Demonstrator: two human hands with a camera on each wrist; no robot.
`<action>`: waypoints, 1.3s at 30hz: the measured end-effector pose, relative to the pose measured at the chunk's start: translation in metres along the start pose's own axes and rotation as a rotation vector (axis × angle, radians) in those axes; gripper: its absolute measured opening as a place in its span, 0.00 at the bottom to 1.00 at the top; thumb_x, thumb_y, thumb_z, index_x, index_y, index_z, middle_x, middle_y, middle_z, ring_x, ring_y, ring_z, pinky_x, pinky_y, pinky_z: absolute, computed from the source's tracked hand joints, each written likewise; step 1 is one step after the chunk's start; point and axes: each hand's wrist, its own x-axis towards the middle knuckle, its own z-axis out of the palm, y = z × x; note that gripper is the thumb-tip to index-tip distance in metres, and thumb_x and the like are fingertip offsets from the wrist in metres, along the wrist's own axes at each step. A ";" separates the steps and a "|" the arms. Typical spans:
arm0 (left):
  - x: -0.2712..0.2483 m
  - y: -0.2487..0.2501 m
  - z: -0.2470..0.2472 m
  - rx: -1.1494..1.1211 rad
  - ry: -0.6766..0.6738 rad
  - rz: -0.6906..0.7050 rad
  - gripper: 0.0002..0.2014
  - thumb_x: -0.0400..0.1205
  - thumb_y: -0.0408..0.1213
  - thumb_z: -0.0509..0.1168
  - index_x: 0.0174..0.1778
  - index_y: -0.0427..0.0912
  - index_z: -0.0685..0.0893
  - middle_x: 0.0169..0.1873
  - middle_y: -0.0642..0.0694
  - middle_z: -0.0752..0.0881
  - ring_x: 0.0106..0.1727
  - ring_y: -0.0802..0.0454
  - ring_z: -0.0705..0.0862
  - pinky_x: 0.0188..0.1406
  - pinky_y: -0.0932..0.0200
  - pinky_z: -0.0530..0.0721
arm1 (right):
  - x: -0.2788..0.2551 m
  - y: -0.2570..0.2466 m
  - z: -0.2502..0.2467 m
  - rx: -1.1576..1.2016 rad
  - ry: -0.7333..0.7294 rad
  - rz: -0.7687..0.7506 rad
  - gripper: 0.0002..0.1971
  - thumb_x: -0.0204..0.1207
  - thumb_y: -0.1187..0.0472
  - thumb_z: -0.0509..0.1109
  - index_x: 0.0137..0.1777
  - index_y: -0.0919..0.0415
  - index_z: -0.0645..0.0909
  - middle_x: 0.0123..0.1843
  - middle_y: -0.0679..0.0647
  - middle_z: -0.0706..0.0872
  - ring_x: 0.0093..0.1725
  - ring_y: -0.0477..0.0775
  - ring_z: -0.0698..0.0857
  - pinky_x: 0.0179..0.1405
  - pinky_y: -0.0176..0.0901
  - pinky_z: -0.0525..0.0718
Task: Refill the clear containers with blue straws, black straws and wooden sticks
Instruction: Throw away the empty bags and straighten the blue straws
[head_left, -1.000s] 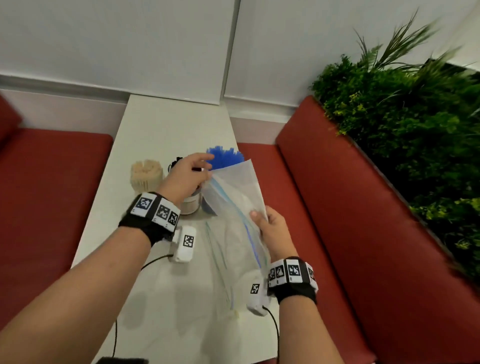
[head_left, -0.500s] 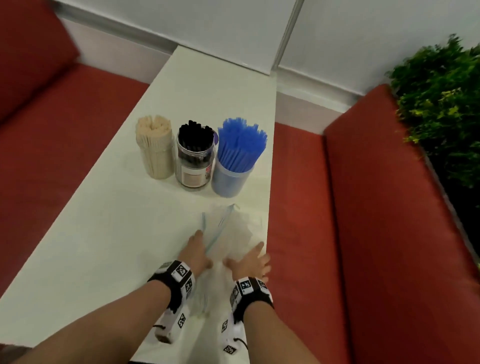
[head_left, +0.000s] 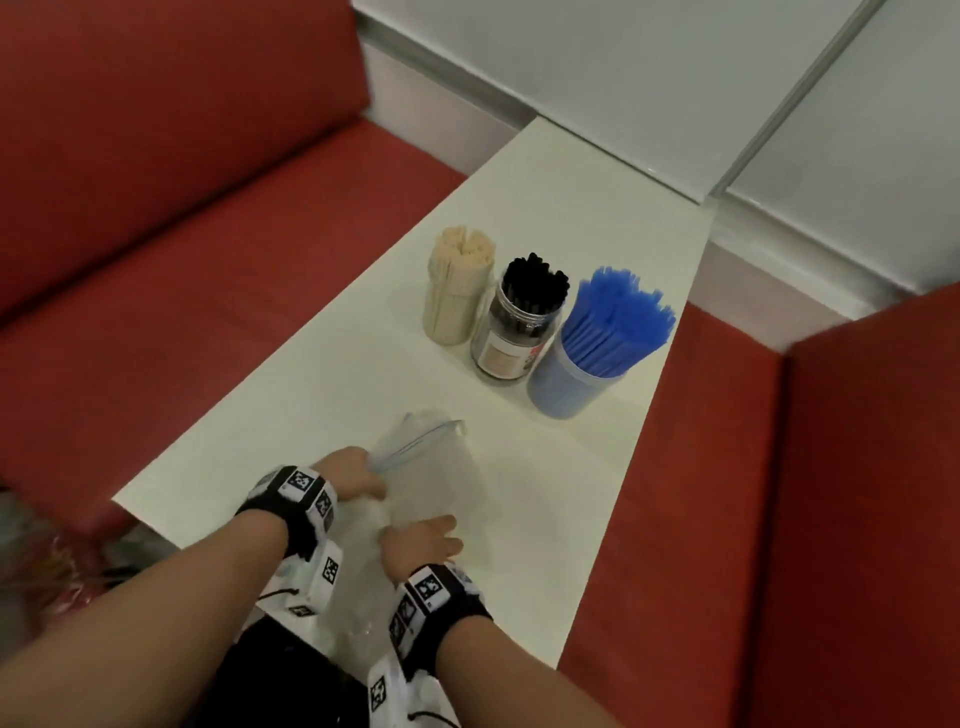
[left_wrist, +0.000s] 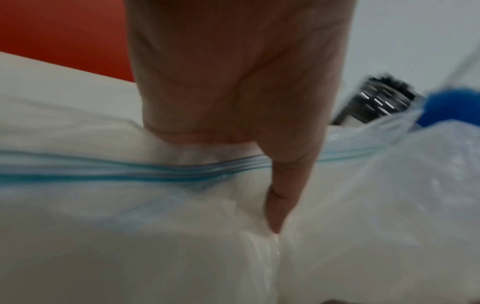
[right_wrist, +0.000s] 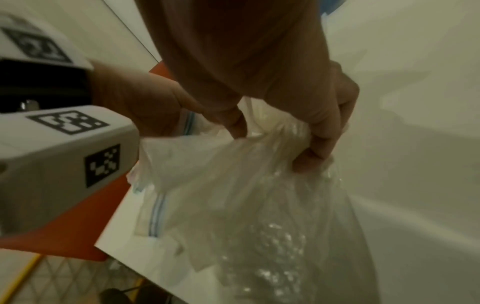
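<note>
— Near the table's (head_left: 332, 364) front edge, what are the hands doing?
— Both grip empty clear zip bags (head_left: 441, 483). The left hand (head_left: 350, 475) curls its fingers over a blue zip strip (left_wrist: 130, 170); the right hand (head_left: 423, 545) bunches crinkled plastic in bent fingers (right_wrist: 324, 131).
— And the containers?
— Farther back, standing in a row, close together: wooden sticks (head_left: 457, 283), black straws (head_left: 535, 286) in a jar (head_left: 506, 348), blue straws (head_left: 618, 322) in a cup (head_left: 563, 387). All look full.
</note>
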 end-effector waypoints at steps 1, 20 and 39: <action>-0.004 -0.013 -0.013 -0.115 -0.010 -0.024 0.25 0.76 0.50 0.74 0.62 0.37 0.81 0.57 0.39 0.86 0.54 0.44 0.85 0.55 0.54 0.83 | -0.005 -0.012 0.006 0.052 -0.058 -0.033 0.48 0.74 0.42 0.73 0.84 0.57 0.48 0.77 0.63 0.64 0.74 0.70 0.74 0.68 0.57 0.75; -0.025 -0.262 -0.118 -0.844 0.655 -0.300 0.41 0.79 0.51 0.71 0.84 0.54 0.55 0.76 0.39 0.73 0.71 0.39 0.78 0.71 0.40 0.76 | -0.056 -0.201 0.166 0.269 -0.530 -0.452 0.23 0.84 0.47 0.71 0.66 0.67 0.84 0.59 0.62 0.91 0.60 0.64 0.90 0.66 0.61 0.86; 0.029 -0.367 -0.191 -0.977 0.197 0.072 0.16 0.74 0.35 0.78 0.57 0.41 0.86 0.50 0.40 0.91 0.49 0.48 0.88 0.55 0.48 0.85 | -0.032 -0.376 0.206 -0.315 -0.672 -0.887 0.25 0.72 0.53 0.85 0.63 0.56 0.78 0.56 0.55 0.87 0.55 0.53 0.89 0.50 0.50 0.89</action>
